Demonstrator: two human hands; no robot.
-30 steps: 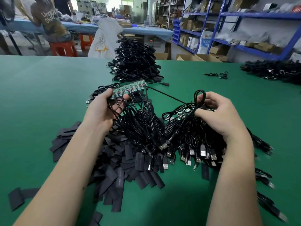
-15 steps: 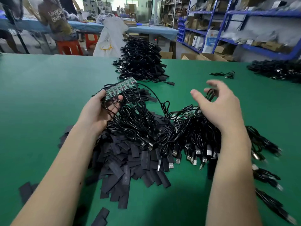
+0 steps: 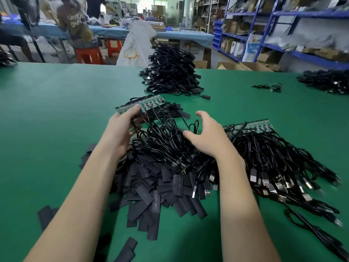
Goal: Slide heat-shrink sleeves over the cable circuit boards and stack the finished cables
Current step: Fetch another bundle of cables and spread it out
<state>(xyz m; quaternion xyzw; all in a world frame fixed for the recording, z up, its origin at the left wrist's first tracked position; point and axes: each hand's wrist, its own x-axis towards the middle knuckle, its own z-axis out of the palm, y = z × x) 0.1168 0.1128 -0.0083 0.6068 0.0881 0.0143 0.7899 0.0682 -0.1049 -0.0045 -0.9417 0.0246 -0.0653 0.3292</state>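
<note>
A strip of green circuit boards point(image 3: 140, 106) with black cables point(image 3: 162, 140) hanging near is gripped at its left end by the left hand point(image 3: 120, 133). The right hand point(image 3: 205, 137), which held a second bundle point(image 3: 264, 157) a second ago, now hovers open beside it. Heat-shrink sleeves point(image 3: 151, 190) are heaped nearer on the green bench point(image 3: 47, 120); finished cables point(image 3: 170, 72) are stacked far.

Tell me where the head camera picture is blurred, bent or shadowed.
Head view: wide-angle bend bows the blue shelving and stretches both forearms at the bottom edge; the far workshop and the cable pile at the right edge look soft; the left hand, the right hand and the heat-shrink sleeves are fairly sharp; soft arm shadows darken the green table near the bottom; no strong glare.
</note>
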